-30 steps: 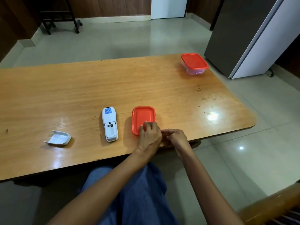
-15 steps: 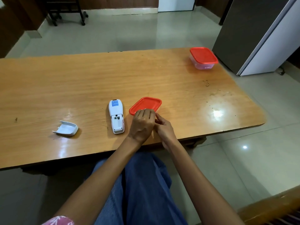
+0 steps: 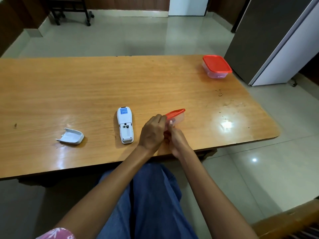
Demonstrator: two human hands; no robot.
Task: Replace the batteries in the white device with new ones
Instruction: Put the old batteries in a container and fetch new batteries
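The white device [image 3: 125, 125] lies face down on the wooden table [image 3: 86, 87], its battery bay uncovered. Its white cover [image 3: 71, 136] rests apart, to the left. Just right of the device, both hands hold a small clear box with a red lid [image 3: 175, 113], tilted up on its near edge. My left hand [image 3: 152, 132] grips the lid's near side from above. My right hand [image 3: 176, 140] grips the box's near end, thumb at the rim. The box's contents are hidden.
A second clear box with a red lid [image 3: 216, 66] stands at the table's far right corner. A grey and white fridge [image 3: 276, 40] stands on the floor to the right. The table's near edge runs just behind my wrists. Dark specks dot the right side.
The near red-lidded box, flat on the table a second ago, has been tipped up by both hands. The lid's near side is lifting. The view has shifted slightly.
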